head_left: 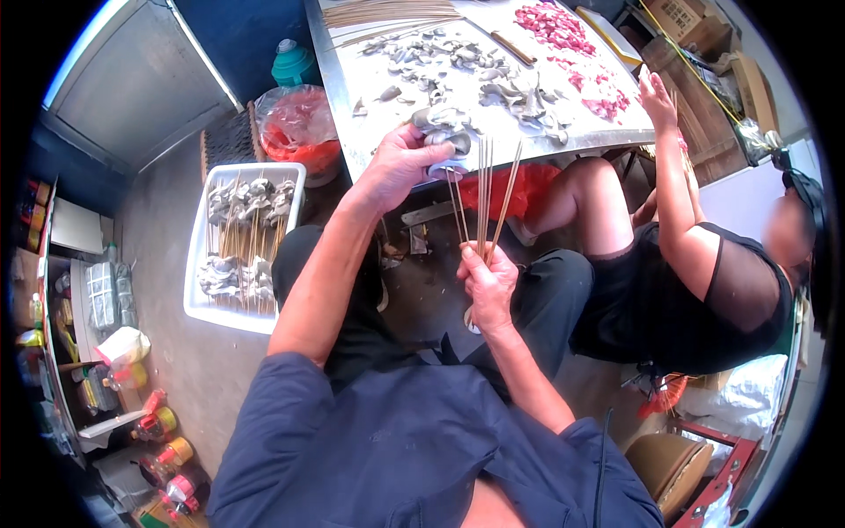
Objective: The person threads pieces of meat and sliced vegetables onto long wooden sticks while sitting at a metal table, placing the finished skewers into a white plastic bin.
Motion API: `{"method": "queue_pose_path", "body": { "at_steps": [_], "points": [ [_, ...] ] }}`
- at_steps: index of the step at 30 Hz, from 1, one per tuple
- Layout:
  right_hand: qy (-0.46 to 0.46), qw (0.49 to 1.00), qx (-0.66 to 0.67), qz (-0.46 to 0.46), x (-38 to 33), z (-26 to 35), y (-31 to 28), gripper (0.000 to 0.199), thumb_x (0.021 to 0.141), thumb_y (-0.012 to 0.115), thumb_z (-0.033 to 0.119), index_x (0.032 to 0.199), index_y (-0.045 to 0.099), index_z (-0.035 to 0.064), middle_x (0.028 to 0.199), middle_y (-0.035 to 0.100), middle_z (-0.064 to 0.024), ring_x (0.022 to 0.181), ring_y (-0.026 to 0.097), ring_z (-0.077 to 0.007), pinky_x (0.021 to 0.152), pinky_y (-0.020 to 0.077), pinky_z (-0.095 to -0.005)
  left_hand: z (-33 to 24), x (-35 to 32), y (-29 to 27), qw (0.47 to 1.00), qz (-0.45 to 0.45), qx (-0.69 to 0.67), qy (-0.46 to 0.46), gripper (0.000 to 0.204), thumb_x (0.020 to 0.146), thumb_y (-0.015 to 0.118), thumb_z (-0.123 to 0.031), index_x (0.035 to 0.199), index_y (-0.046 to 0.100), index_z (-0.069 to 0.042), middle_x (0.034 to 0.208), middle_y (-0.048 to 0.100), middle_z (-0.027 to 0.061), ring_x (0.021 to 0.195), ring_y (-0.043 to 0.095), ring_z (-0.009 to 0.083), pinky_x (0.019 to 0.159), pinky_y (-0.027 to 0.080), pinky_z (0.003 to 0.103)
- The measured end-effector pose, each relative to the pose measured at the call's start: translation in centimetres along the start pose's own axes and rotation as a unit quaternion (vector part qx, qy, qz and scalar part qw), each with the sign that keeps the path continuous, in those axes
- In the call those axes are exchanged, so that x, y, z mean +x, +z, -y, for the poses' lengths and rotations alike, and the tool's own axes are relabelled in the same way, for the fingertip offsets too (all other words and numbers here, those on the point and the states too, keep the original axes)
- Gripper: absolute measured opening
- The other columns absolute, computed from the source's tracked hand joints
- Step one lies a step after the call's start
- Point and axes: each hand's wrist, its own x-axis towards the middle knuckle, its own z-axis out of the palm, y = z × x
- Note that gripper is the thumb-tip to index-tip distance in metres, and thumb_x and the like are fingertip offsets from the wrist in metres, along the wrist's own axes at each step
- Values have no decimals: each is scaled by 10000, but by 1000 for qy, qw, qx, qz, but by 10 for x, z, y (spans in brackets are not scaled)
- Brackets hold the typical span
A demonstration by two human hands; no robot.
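Observation:
My left hand [400, 167] is closed on a small bunch of grey, mushroom-like pieces [443, 121] at the table's near edge. In my right hand [489, 280] are several thin wooden skewers [483, 194], gripped at their lower ends and fanned out upward. The tip of one skewer reaches the underside of the held bunch; whether it pierces a piece I cannot tell. More loose grey pieces [431, 60] lie spread over the metal-edged table [374, 145] just beyond my hands.
A white crate [195, 295] of loaded skewers stands on the floor at left. On the table are loose skewers [387, 11], a knife [513, 48] and red meat pieces [554, 28]. A co-worker [704, 273] sits close at right. A bag-lined bucket [299, 132] stands left of the table.

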Motion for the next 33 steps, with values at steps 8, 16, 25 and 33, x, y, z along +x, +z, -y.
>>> {"method": "queue_pose_path", "body": {
  "at_steps": [8,16,25,33],
  "points": [
    [13,1000,-5,7,1,-1,0,67,910,626,129,909,642,64,623,542,38,490,389,-7,447,279,-172,11,3,-2,1000,6,-11,15,213,904,625,-60,1106,618,8,980,690,98,834,680,167,725,593,314],
    [18,999,27,-5,1,5,1,63,906,631,126,900,642,65,616,540,33,478,385,-11,437,269,-172,17,5,-3,997,59,33,-24,282,914,612,-69,1192,587,-34,1063,663,111,917,668,211,746,589,364],
    [-6,1000,-9,-10,0,1,-10,81,915,622,131,906,645,54,632,544,40,532,424,-21,491,310,-179,8,7,-9,996,-64,49,40,294,932,624,-177,1190,573,-45,1045,630,46,892,609,104,769,516,265],
    [-12,999,-30,-1,-3,-5,-11,91,918,616,127,934,649,44,643,542,42,555,444,-24,508,336,-183,9,8,-15,996,-75,52,3,187,886,661,-90,1052,633,-11,946,643,41,823,610,99,726,507,231]
  ]
}}
